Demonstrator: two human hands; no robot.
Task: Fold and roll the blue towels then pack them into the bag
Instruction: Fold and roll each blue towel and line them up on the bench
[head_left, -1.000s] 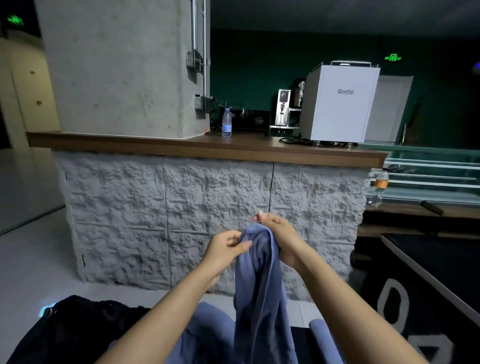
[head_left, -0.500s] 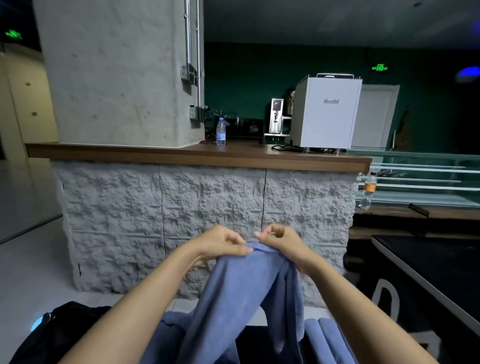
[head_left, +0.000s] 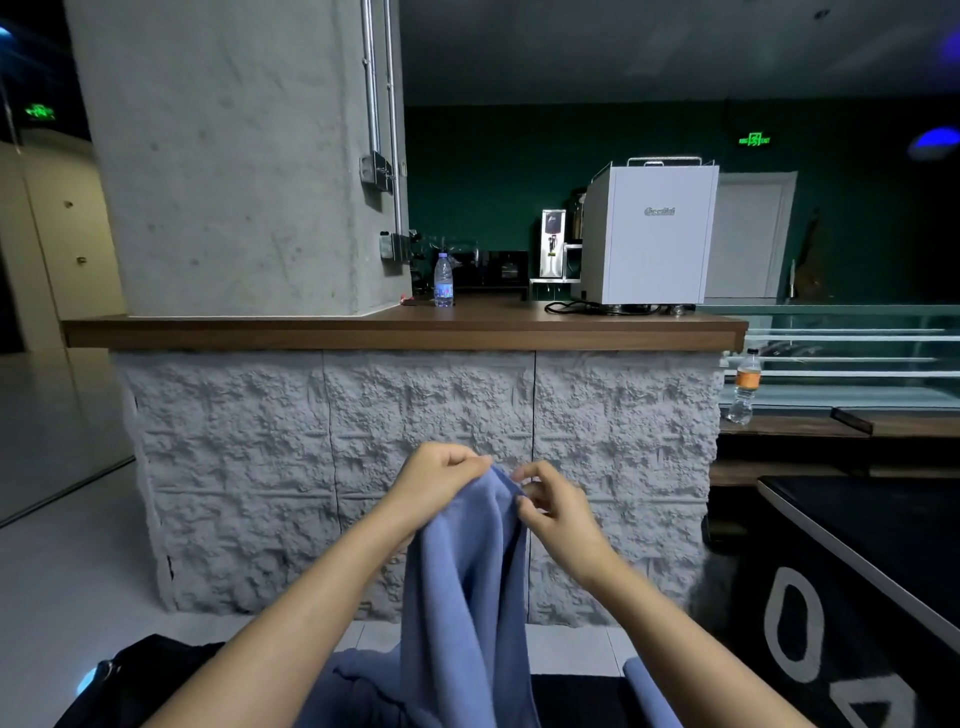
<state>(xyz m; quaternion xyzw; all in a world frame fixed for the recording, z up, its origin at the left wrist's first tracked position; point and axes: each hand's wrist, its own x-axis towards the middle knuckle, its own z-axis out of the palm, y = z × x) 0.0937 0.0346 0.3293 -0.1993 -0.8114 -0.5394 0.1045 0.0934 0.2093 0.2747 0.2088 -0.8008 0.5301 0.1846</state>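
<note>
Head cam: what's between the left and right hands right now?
Only the blue towel: its bunched top edge fills the short gap between the left hand and right hand, and the rest hangs down below them. The head view shows it.

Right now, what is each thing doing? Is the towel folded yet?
Towel: held up, hanging loose, not folded.
Left hand: pinches the towel's top edge.
Right hand: pinches the same edge, close beside.
Other towels: lie crumpled below.
Bag: lies low at the left; open or shut, cannot tell.
Counter bottle: upright.
Orange bottle: upright.
</note>
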